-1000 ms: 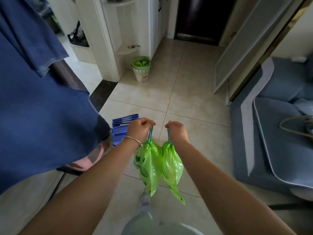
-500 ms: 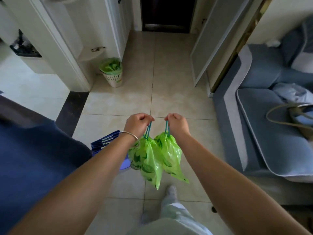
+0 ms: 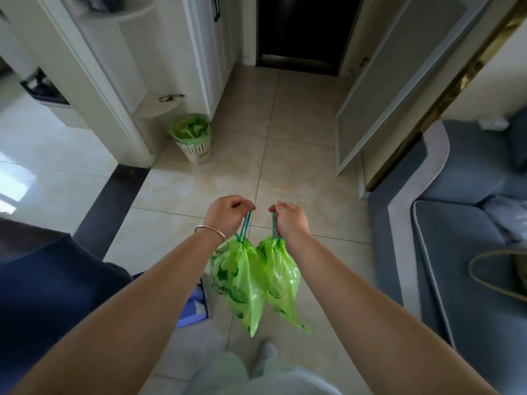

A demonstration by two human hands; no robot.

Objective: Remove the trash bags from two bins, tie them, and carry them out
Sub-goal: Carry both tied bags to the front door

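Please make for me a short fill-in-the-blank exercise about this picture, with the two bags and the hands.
1. Each hand holds one bag by its ____ drawstring.
2. The bracelet is on the ____ wrist.
3. The two trash bags, left and right, are ____ in colour.
4. The white bin by the cabinet has a green ____ in it.

Missing words: teal; left; green; liner
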